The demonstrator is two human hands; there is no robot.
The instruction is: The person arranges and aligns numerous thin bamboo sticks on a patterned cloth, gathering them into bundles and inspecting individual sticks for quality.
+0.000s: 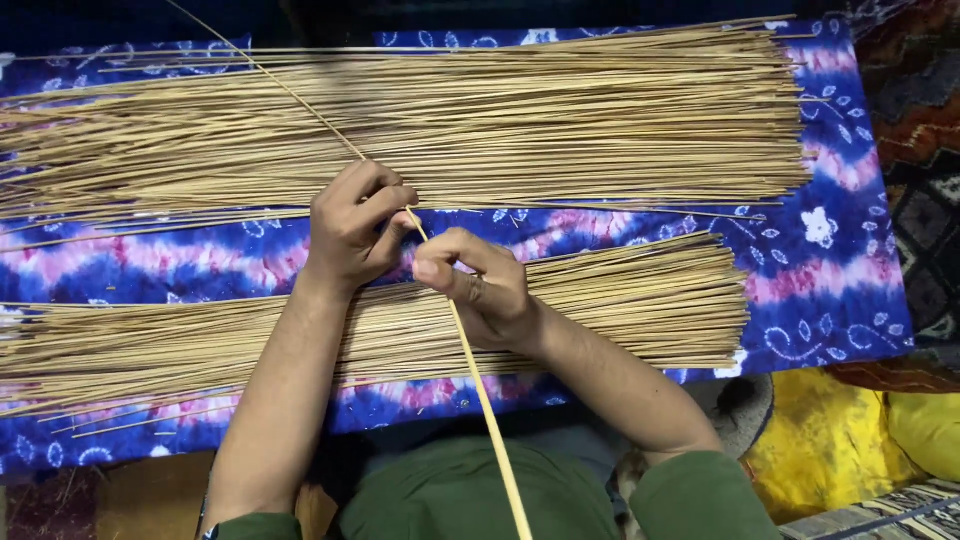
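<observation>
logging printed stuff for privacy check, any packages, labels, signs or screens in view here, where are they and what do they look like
None in view: no package, label, sign or screen.
What shows is two piles of tan sticks on a blue and pink patterned cloth, and one long stick held by the left hand and right hand.

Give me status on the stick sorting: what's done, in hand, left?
Done, it seems: two spread piles of thin sticks lie on the tie-dye cloth, a far pile and a near pile. In hand: the left hand and right hand both grip one long stick. Which pile is unprocessed cannot be told.
</observation>
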